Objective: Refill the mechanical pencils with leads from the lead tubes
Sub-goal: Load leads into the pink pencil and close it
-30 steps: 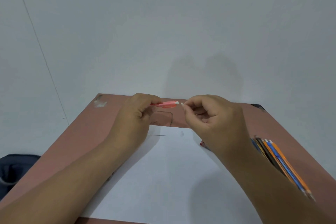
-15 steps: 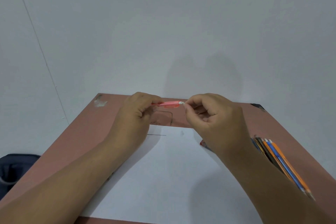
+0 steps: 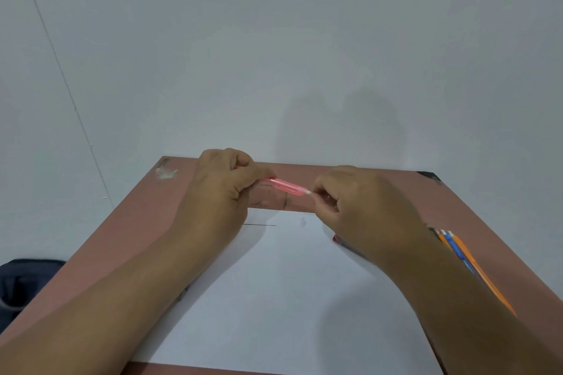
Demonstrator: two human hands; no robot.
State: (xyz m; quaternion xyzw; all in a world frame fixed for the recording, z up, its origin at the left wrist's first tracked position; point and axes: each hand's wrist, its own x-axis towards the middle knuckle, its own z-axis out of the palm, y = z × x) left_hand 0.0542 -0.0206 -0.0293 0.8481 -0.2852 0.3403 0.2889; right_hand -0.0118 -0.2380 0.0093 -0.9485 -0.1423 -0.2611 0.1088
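Pink mechanical pencil (image 3: pixel 285 186) above white paper (image 3: pixel 289 298), reddish-brown table (image 3: pixel 115 234), pale wall (image 3: pixel 274 55).

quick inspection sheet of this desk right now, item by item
surface: reddish-brown table with a white paper sheet on it
job's things: pink mechanical pencil held above the table; spare pencils by the right forearm; a thin lead on the sheet
clutter: small red item, mostly hidden
grippers: left hand grips the pink pencil; right hand pinches its white end
cables: nothing seen
surroundings: plain wall; dark bag at lower left
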